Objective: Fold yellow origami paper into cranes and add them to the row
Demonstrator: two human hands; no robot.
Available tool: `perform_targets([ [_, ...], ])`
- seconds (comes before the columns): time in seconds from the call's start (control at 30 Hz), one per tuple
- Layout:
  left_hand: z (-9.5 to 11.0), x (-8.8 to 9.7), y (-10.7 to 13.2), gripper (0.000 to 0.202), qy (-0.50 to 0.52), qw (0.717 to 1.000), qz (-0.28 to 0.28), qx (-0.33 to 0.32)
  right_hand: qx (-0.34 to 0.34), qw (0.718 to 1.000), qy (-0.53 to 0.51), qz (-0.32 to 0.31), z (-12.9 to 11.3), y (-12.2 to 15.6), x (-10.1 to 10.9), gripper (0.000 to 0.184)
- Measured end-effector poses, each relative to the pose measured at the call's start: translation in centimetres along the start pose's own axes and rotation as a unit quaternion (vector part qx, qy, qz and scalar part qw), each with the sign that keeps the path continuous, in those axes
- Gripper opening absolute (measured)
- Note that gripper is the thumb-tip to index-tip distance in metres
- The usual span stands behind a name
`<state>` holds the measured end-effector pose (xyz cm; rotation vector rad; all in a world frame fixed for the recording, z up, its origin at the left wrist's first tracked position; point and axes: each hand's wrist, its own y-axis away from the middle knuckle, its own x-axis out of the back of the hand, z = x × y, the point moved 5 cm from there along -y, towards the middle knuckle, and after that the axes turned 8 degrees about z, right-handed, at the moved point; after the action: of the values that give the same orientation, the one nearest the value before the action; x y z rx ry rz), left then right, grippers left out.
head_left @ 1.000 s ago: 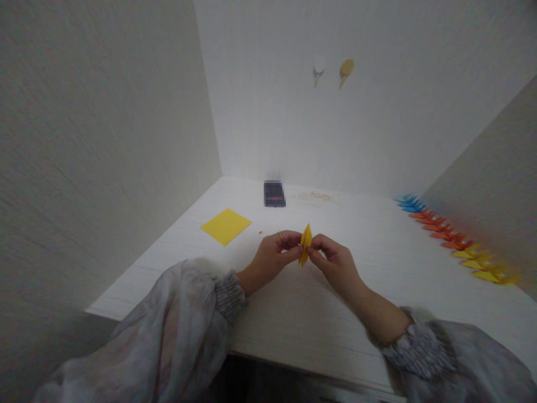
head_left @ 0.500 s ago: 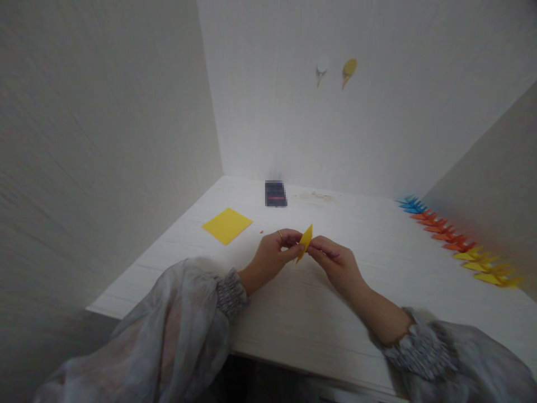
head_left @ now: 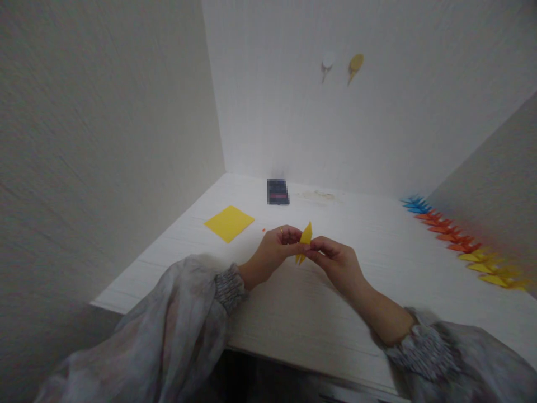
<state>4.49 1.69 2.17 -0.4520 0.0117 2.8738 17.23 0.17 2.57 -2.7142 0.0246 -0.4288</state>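
Note:
Between both hands, above the white table, is a narrow yellow folded origami paper [head_left: 307,233], pointed at the top, with split points at its lower end. My left hand [head_left: 277,249] pinches it from the left, thumb across its front; a ring shows on one finger. From the right, the thumb and fingertips of my right hand [head_left: 335,257] close on its edge close to the left thumb. Part of the folded paper is hidden behind the fingers. A flat yellow paper square [head_left: 229,224] lies on the table left of my left hand.
Folded paper cranes in blue [head_left: 416,204], orange [head_left: 451,230] and yellow [head_left: 490,270] line the table's right side. A pixelated dark object [head_left: 277,192] is near the back wall. A tiny orange scrap [head_left: 264,230] lies by the square. Two hooks, white [head_left: 328,61] and yellow [head_left: 356,62], are on the wall.
The folded paper has turned to show a broader face and its split lower points. My left thumb now lies across it, nearer the right fingertips. The view has shifted slightly.

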Motion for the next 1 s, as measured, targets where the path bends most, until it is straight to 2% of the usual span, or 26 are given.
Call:
perform_targets([
  [0.1, 0.0, -0.2, 0.1, 0.033, 0.005, 1.0, -0.015, 0.0, -0.036, 0.998, -0.047, 0.005, 0.3, 0.1, 0.0, 0.012],
  [0.23, 0.0, 0.1, 0.1, 0.032, -0.039, 0.999, 0.0, -0.035, -0.066, 0.993, -0.1, 0.001, 0.5, 0.0, -0.1, 0.013],
  [0.33, 0.1, 0.2, 0.1, 0.029, -0.095, 0.993, 0.001, -0.069, -0.063, 0.991, -0.118, -0.011, 0.5, -0.1, -0.3, 0.011],
  [0.53, 0.6, 0.0, 0.2, 0.03, -0.075, 0.994, 0.006, -0.08, -0.057, 0.985, -0.159, -0.021, 0.3, -0.2, -0.4, 0.008],
  [0.67, 0.9, 0.0, 0.3, 0.026, -0.109, 0.989, 0.012, -0.096, -0.052, 0.985, -0.162, -0.022, 0.2, -0.2, -0.3, 0.008],
  [0.9, 2.1, -0.2, 0.7, 0.017, -0.207, 0.963, 0.013, -0.17, -0.03, 0.986, -0.159, -0.04, -0.2, -0.1, -0.2, 0.009],
  [1.0, 2.4, -0.3, 0.8, 0.015, -0.219, 0.957, 0.009, -0.192, -0.01, 0.988, -0.145, -0.059, -0.3, -0.1, -0.2, 0.008],
])
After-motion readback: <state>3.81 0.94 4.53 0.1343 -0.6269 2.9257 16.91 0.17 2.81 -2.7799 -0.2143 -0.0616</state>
